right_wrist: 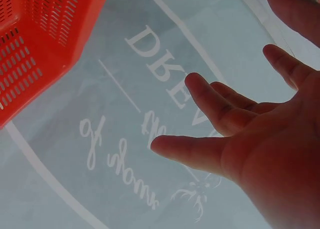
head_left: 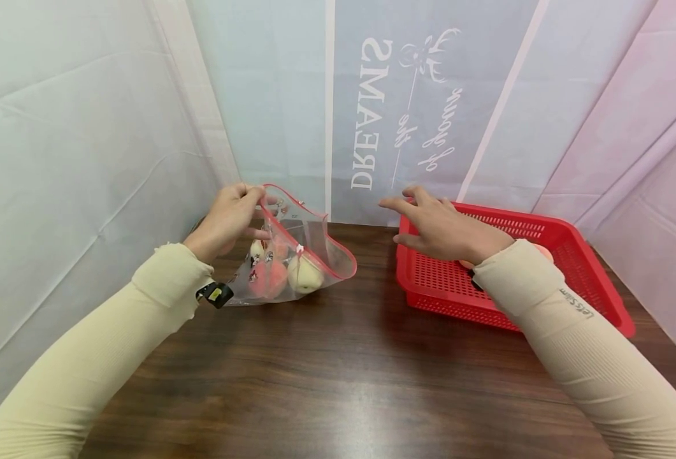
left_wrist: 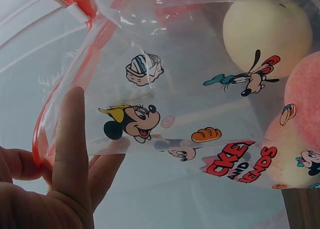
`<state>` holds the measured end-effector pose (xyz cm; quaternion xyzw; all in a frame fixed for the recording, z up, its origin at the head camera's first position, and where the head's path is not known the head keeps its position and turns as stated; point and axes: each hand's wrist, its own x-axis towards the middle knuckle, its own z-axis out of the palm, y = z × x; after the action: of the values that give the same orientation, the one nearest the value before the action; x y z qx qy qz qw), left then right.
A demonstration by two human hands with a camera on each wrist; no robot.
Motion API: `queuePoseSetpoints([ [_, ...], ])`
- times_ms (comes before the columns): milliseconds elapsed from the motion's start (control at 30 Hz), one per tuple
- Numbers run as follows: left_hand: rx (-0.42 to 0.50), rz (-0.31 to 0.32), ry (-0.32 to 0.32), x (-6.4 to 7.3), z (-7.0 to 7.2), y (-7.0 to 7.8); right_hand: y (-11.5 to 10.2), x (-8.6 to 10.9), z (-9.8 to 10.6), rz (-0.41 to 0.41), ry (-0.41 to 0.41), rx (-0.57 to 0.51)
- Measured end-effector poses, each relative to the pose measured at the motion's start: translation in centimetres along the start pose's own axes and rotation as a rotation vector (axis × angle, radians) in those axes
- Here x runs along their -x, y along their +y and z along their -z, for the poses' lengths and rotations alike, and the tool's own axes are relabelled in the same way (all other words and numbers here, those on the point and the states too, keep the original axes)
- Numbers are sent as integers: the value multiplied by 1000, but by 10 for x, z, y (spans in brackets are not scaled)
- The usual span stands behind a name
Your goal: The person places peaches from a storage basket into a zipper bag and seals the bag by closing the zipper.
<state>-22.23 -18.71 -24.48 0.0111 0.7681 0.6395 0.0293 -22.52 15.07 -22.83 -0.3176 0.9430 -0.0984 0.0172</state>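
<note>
My left hand [head_left: 229,217] pinches the red-rimmed mouth of a clear zip bag [head_left: 340,262] at its upper left corner. The bag, printed with cartoon figures, slumps on the table with its mouth gaping to the right. Inside lie a pale yellow-green fruit [head_left: 306,275], which looks like a pear or apple, and pink peach-like fruits [head_left: 269,279]. Over the left end of a red plastic basket [head_left: 429,299] hovers my right hand [head_left: 443,226], fingers spread and holding nothing. In the right wrist view, the fingers [right_wrist: 192,151] are apart from the basket's rim.
A pinkish fruit [head_left: 544,252] shows in the basket beyond my right sleeve; other contents are largely hidden by the arm. The dark wooden table [head_left: 338,376] meets a printed cloth backdrop [head_left: 280,95] behind. Pale cloth walls stand at left and right.
</note>
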Motion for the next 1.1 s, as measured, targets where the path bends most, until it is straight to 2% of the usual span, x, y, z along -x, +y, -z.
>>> queuePoseSetpoints([
  [700,-23,2,-9,3,0,1,26,13,-7,-59,-11,-44],
  [1100,-19,5,9,3,-1,1,37,16,-8,-101,-33,-39],
])
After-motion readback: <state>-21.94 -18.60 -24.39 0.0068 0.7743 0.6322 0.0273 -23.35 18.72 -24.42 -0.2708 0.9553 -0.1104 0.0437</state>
